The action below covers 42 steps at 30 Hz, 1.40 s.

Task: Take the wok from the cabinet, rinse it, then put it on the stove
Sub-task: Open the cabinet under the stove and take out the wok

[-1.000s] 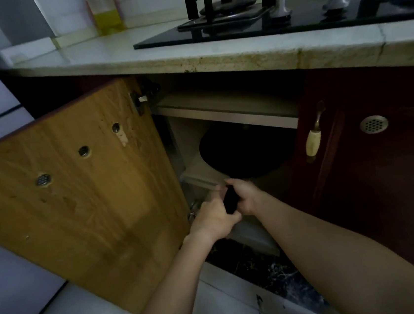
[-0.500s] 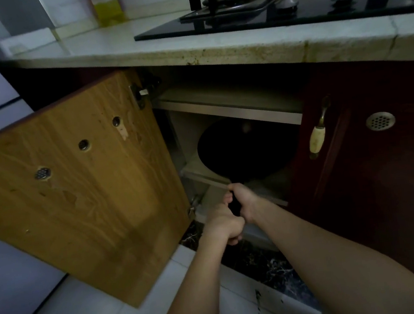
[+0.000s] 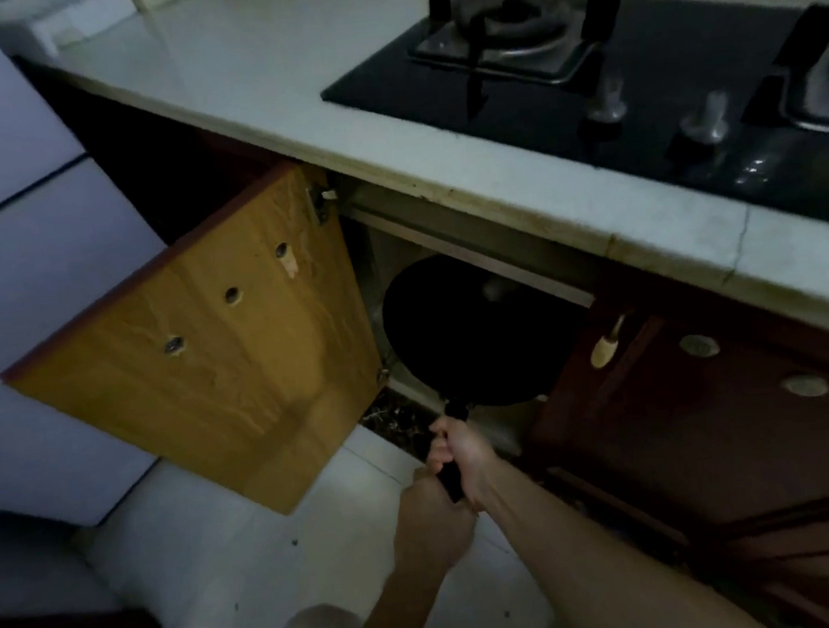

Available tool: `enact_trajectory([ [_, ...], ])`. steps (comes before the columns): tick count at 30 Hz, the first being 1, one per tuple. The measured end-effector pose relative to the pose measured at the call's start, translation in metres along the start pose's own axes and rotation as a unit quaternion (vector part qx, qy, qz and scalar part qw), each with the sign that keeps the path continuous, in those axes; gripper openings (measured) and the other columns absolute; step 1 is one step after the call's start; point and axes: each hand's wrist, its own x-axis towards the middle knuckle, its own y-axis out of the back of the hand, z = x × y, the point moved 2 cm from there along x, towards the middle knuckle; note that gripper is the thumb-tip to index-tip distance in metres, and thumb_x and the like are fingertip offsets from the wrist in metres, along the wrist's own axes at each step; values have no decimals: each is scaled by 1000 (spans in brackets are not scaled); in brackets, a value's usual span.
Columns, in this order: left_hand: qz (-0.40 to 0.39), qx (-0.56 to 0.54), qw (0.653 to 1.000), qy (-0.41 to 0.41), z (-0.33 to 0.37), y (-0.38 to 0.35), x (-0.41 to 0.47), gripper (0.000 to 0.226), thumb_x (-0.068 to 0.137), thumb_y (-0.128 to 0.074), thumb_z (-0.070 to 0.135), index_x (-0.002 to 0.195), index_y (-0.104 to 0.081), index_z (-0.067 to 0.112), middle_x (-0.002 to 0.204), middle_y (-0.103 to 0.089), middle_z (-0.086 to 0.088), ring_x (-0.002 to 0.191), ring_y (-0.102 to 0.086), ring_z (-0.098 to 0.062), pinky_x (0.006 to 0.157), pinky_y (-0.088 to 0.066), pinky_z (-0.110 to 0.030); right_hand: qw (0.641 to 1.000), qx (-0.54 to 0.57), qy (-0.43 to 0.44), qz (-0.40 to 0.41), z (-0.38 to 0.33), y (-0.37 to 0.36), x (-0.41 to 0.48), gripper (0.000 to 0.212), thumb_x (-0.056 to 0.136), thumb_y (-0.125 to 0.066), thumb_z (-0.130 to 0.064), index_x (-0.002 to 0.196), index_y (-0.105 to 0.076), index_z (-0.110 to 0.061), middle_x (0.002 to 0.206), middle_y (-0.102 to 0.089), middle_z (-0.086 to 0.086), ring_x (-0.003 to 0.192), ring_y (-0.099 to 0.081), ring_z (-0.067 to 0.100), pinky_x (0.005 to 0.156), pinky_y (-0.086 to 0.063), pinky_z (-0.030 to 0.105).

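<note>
The wok [image 3: 476, 332] is black and round, and it sits tipped in the mouth of the open cabinet [image 3: 447, 258], partly inside it. Its long handle [image 3: 452, 459] sticks out of the cabinet, down and toward the person, so the wok's long line runs from the dark bowl at the back to the handle end at the front.

Both hands are wrapped around the handle. The right hand [image 3: 462, 455] grips it nearer the bowl, fingers curled tight. The left hand [image 3: 433, 520] is closed around the near end, just below the right hand (the two hands touch). The bowl lies well past the fingers, inside the cabinet.

The cabinet holds the wok; the rest inside is too dark to tell. Its wooden door [image 3: 209, 347] hangs open to the left. Above, the stove [image 3: 580, 67] sits on the pale counter [image 3: 271, 72] with nothing on its burner.
</note>
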Motion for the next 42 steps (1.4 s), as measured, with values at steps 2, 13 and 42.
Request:
enact_trajectory([
  [2, -2, 19, 1000, 3, 9, 19, -14, 6, 92, -58, 11, 96, -57, 7, 82, -49, 2, 77, -55, -17, 51, -30, -19, 1000, 2, -18, -8, -3, -12, -26, 37, 98, -49, -7, 65, -41, -19, 46, -34, -5, 33, -28, 8, 36, -29, 21],
  [13, -14, 43, 991, 124, 37, 114, -117, 16, 88, -57, 20, 98, -50, 11, 88, -56, -1, 73, -57, -16, 52, -36, -21, 994, 2, -104, -37, 7, -74, -153, 42, 94, -49, -2, 60, -31, -21, 41, -30, -5, 28, -27, 8, 31, -30, 19],
  [42, 156, -67, 970, 172, 129, 206, -326, 14, 89, -68, 22, 92, -54, 19, 79, -60, 7, 64, -57, -4, 46, -35, -10, 975, -122, -144, -115, 9, -114, -387, 36, 91, -51, -5, 60, -37, -16, 45, -31, -2, 40, -27, 15, 46, -31, 30],
])
